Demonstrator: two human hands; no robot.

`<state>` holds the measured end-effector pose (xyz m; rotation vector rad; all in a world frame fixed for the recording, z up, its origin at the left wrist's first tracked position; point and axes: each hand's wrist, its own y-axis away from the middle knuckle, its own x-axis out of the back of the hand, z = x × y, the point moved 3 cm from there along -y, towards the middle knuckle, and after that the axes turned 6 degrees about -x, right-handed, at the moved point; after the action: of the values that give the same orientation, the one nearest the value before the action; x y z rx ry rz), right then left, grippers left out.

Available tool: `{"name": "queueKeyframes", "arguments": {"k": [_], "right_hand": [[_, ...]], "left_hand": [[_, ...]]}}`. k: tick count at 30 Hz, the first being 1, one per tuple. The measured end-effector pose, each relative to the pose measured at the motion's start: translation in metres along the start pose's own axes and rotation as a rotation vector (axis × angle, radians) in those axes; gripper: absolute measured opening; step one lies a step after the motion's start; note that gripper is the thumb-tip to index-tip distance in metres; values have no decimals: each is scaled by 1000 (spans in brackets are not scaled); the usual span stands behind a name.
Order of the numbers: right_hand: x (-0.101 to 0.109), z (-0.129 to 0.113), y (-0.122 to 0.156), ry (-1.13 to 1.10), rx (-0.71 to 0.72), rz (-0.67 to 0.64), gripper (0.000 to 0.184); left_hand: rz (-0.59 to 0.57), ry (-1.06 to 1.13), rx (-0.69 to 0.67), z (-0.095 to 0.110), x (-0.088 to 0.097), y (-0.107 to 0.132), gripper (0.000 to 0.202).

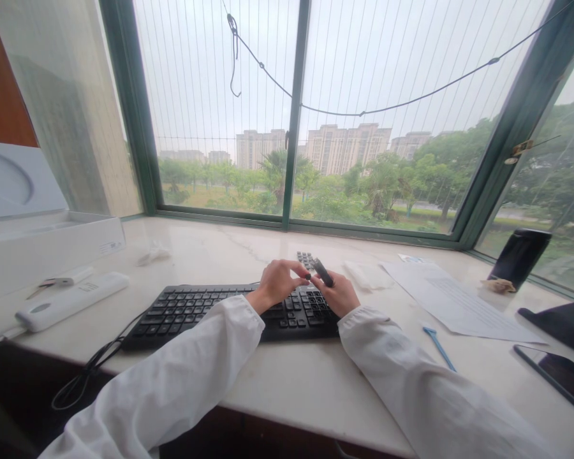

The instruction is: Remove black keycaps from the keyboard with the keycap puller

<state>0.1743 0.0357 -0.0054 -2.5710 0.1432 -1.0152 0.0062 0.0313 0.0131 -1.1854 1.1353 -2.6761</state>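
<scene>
My left hand [278,282] is closed in a pinch on a small black keycap [308,276], above the keyboard. In my right hand [343,296] is a short black handheld tool [323,273], tilted up and to the left; its exact kind is hard to make out. The two hands nearly meet, fingertips close to the keycap. Under them lies a black keyboard [186,313], its number pad [316,302] showing bare square sockets where caps are off. Several loose keycaps [305,258] lie in rows on the table just behind the keyboard.
To the left are a white power strip [76,301], a white box [52,245] and a black cable [93,370]. Rightward lie paper sheets [459,299], a blue stick tool [439,348], a phone [559,376] and an upright dark device [520,258]. Windows stand behind.
</scene>
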Motion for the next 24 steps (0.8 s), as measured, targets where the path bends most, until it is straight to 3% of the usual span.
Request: {"name": "queueKeyframes", "arguments": {"k": [24], "right_hand": [[-1,-1,1,32,18,-16,26]], "left_hand": [[-38,-98,46,6,2,0,14]]}}
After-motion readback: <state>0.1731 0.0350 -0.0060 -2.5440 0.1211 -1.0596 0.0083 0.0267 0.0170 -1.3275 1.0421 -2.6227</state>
